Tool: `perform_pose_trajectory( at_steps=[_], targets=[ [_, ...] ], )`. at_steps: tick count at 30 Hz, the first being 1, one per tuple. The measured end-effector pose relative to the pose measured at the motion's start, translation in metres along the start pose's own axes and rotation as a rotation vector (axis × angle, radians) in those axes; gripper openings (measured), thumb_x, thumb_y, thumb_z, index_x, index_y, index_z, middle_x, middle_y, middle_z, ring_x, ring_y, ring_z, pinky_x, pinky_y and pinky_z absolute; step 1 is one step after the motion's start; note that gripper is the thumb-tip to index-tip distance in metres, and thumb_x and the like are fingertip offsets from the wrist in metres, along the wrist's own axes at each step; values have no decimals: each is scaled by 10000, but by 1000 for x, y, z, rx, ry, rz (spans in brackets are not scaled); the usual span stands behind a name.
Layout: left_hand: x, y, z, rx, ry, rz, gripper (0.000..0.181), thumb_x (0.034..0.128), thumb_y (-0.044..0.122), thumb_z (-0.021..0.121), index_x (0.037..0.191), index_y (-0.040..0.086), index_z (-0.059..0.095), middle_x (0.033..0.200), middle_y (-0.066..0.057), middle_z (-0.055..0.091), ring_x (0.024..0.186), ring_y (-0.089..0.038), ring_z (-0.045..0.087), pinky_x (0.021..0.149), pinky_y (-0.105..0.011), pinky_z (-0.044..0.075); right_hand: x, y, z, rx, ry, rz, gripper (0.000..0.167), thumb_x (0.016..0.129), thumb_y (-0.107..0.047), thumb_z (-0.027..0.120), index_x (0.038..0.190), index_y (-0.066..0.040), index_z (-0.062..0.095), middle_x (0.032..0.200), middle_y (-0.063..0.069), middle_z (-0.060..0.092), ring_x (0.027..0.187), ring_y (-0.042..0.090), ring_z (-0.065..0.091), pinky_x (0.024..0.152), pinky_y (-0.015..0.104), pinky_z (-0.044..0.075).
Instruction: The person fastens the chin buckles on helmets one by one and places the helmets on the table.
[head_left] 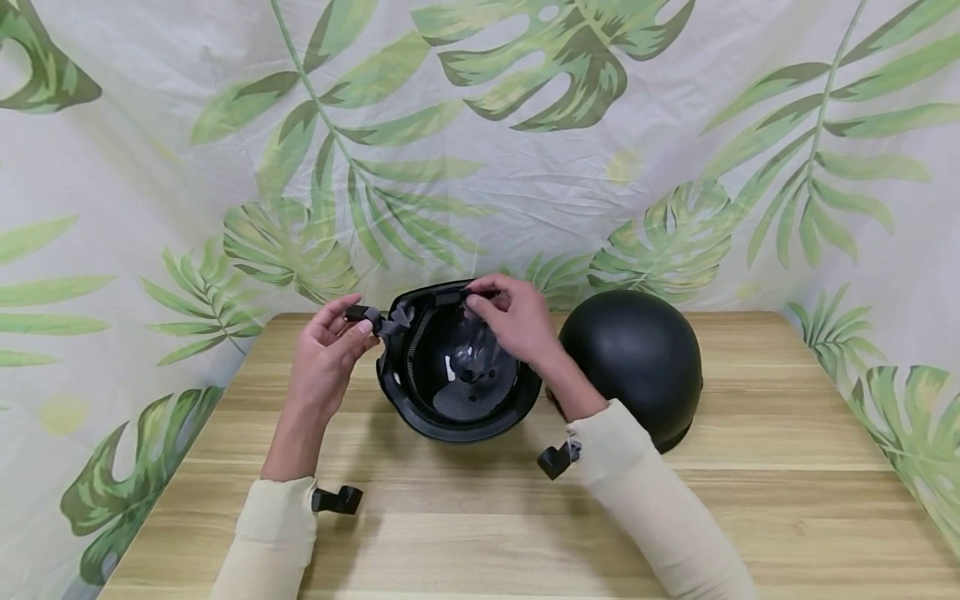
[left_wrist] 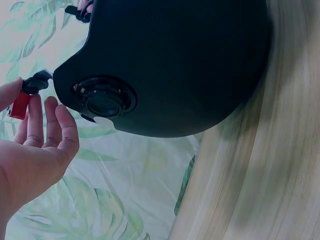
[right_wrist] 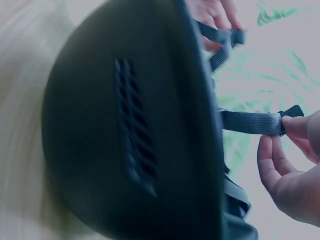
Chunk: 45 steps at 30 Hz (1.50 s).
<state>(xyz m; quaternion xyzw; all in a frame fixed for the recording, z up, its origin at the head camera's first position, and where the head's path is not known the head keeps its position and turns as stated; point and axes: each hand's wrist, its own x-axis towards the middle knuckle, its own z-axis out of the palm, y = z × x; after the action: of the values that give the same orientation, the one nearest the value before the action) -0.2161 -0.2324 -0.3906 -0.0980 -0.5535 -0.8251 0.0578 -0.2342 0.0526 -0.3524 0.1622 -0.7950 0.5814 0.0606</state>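
A black helmet point(head_left: 459, 430) lies upside down on the table, its hollow inside facing up. At its left side, my left hand point(head_left: 324, 360) pinches a black chin-strap buckle point(left_wrist: 36, 82) between thumb and fingers; a red piece point(left_wrist: 19, 106) shows under the thumb. My right hand point(head_left: 519, 323) is over the helmet's far right edge. In the right wrist view, its thumb and fingers pinch the black end piece point(right_wrist: 292, 113) of a grey chin strap point(right_wrist: 252, 123), drawn out from the rim. The two strap ends are apart.
A second black helmet point(head_left: 632, 358) sits dome up at the right, close to my right forearm. Both stand on a wood-grain table point(head_left: 450, 533). A leaf-patterned cloth point(head_left: 525, 192) hangs behind the table's far edge. Small black mounts point(head_left: 337, 500) stick out from both cuffs.
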Motion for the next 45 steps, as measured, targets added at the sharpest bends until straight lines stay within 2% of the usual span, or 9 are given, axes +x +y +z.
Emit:
perform_pose_trajectory(
  at_steps=[3, 7, 14, 22, 26, 31, 37, 41, 45],
  targets=[
    [1, 0, 1, -35, 10, 6, 301, 1023, -82, 634, 1270, 88, 645, 1019, 5, 727, 906, -116, 734, 826, -267, 636, -2, 1, -15, 5, 15, -1, 278, 1076, -153, 669, 1298, 9, 708, 1257, 213, 740, 973, 431, 734, 782, 362, 604],
    [3, 0, 3, -75, 23, 18, 240, 1028, -49, 655, 1237, 66, 629, 1010, -2, 714, 907, -114, 717, 796, -258, 625, -4, 4, -31, 79, 30, 27, 295, 1109, -136, 603, 1335, 52, 616, 1330, 255, 709, 1119, 435, 724, 991, 554, 602],
    [6, -2, 6, -139, 58, 57, 314, 1036, -40, 647, 1335, 32, 589, 1065, -21, 645, 984, -146, 684, 825, -251, 570, -12, 10, -50, 298, 75, 15, 150, 1117, -57, 547, 1216, 49, 508, 1423, 314, 651, 1271, 432, 703, 1002, 326, 617],
    [8, -5, 13, -130, 50, 164, 452, 998, -173, 589, 1431, -46, 616, 1151, -88, 621, 1050, -234, 735, 941, -254, 607, -23, 25, -54, 147, 126, -24, 252, 1020, -133, 754, 1209, 5, 661, 1267, 147, 654, 1169, 250, 727, 918, 244, 596],
    [9, -6, 17, -17, 45, 202, 485, 990, -188, 574, 1454, -53, 616, 1152, -63, 602, 1077, -156, 687, 944, -214, 589, -27, 32, -49, 105, 126, -28, 278, 976, -149, 812, 1204, -19, 720, 1197, 127, 689, 1040, 200, 715, 894, 257, 586],
    [10, -8, 20, 273, 41, 242, 452, 1005, -137, 613, 1447, -41, 634, 1174, 11, 648, 1064, -90, 638, 905, -153, 537, -31, 39, -42, 76, 102, -7, 297, 947, -171, 847, 1205, -46, 772, 1125, 147, 761, 957, 161, 740, 879, 253, 605],
    [10, -11, 27, 610, -83, 300, 439, 1022, -64, 641, 1459, -23, 630, 1222, -80, 697, 1057, -13, 648, 852, -132, 524, -37, 40, -39, 61, 14, 29, 331, 980, -152, 806, 1297, -63, 771, 1260, 174, 764, 1148, 302, 749, 1045, 390, 603],
    [7, -15, 33, 717, -151, 348, 393, 1006, -50, 680, 1397, -52, 648, 1278, -229, 710, 1067, 0, 652, 911, -137, 515, -41, 38, -36, 27, -25, 24, 352, 1011, -109, 757, 1358, -48, 741, 1422, 166, 686, 1284, 350, 685, 1123, 459, 556],
    [5, -18, 36, 819, -194, 412, 329, 963, -48, 750, 1289, -25, 712, 1214, -199, 752, 1020, -85, 673, 914, -221, 542, -45, 36, -31, 3, -15, 9, 381, 995, -74, 768, 1372, -38, 726, 1358, 168, 717, 1232, 327, 702, 1077, 440, 586]
  ],
)
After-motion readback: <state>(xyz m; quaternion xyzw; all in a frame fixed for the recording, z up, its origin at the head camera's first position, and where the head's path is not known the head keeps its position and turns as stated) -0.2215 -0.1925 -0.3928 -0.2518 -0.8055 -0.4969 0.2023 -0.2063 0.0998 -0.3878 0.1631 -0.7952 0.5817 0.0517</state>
